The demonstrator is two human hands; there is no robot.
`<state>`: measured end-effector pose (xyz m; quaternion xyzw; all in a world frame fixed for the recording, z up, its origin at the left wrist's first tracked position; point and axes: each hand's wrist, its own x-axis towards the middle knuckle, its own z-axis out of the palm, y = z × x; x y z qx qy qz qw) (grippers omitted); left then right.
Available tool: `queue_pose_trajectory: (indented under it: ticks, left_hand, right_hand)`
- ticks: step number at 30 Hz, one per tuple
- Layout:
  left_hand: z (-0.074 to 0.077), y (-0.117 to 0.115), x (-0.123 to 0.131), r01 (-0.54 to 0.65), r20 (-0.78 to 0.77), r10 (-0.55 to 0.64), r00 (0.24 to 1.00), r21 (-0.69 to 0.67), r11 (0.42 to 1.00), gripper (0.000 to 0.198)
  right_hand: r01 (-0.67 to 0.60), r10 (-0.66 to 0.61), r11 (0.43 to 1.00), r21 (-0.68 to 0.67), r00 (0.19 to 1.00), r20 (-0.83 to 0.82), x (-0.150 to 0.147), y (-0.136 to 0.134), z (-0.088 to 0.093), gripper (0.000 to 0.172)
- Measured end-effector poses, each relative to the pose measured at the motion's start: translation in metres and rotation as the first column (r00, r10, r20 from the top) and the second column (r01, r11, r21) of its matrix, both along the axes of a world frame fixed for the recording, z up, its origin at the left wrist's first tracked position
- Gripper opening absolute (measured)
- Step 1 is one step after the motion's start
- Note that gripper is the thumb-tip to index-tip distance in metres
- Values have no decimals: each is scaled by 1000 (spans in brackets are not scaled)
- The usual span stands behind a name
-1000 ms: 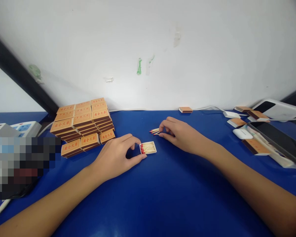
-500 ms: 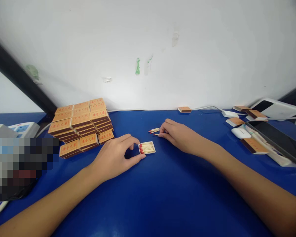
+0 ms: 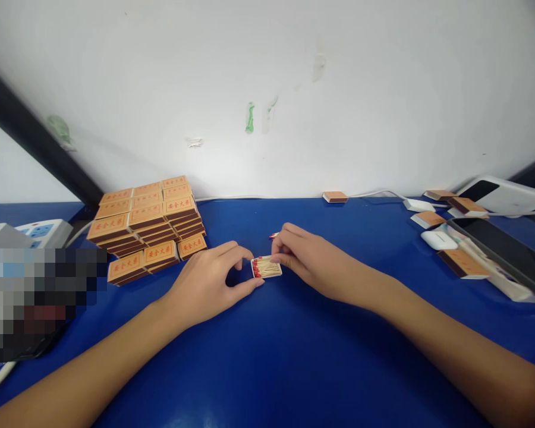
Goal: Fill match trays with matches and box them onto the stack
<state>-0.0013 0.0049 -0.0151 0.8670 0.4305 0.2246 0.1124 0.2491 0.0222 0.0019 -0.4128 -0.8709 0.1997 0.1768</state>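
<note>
A small white matchbox tray (image 3: pixel 274 275) lies on the blue table, filled with red-headed matches (image 3: pixel 264 268). My left hand (image 3: pixel 203 285) holds the tray at its left end, with index finger at the far side and thumb at the near side. Above the tray's right part, my right hand (image 3: pixel 305 257) is closed in a pinch on a single match (image 3: pixel 266 258), whose red head points left over the others. A few loose matches (image 3: pixel 273 236) lie behind the tray, mostly hidden by my right hand.
Stacked matchboxes (image 3: pixel 147 214) stand at the left, near a white power strip (image 3: pixel 53 235). One matchbox (image 3: pixel 334 197) lies by the wall. On the right are more matchboxes (image 3: pixel 463 263), a white earphone case (image 3: pixel 438 240), a dark phone (image 3: pixel 508 249) and a white device (image 3: pixel 508 196) with cables.
My right hand has moved left and nearer, carrying the match from beside the loose matches to above the tray. My left hand stays at the tray.
</note>
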Motion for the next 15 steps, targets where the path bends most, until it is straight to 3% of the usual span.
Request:
queue_pose_trajectory:
  ticks: [6, 12, 15]
  left_hand:
    - [-1, 0, -1, 3, -4, -3, 1000, 8, 1000, 24]
    - [-1, 1, -1, 2, -1, -2, 1000, 4, 1000, 25]
    - [-1, 0, 0, 0, -1, 0, 1000, 5, 1000, 25]
  right_hand:
    - [-14, 3, 993, 116, 996, 91, -8, -4, -3, 9]
    - [118, -129, 965, 233, 991, 32, 13, 18, -9, 10]
    - [108, -128, 960, 256, 990, 59, 22, 29, -18, 12]
